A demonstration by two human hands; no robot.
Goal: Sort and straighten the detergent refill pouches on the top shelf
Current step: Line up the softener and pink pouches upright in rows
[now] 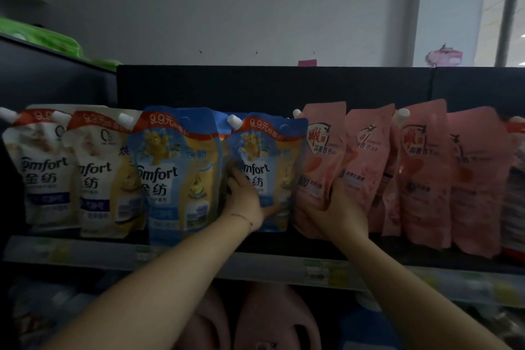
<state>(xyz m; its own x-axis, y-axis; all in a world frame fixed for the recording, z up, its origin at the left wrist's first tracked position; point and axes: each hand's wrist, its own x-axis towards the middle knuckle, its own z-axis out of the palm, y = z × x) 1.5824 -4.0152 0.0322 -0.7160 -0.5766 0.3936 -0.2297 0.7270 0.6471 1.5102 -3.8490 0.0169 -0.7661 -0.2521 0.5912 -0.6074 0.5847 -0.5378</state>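
A blue Comfort refill pouch (270,150), white-spouted with a red price band, is stood upright mid-row on the top shelf (255,264) and is gripped at its lower left edge by the left hand (244,199). Just beside it, a creased pink pouch (321,145) is clutched low down by the right hand (341,207). White Comfort pouches (42,167) are ranged further left.

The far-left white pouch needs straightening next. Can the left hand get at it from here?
Probably yes. The far-left white pouch stands at the front of the shelf with nothing before it; the left hand must first release the blue pouch it holds.
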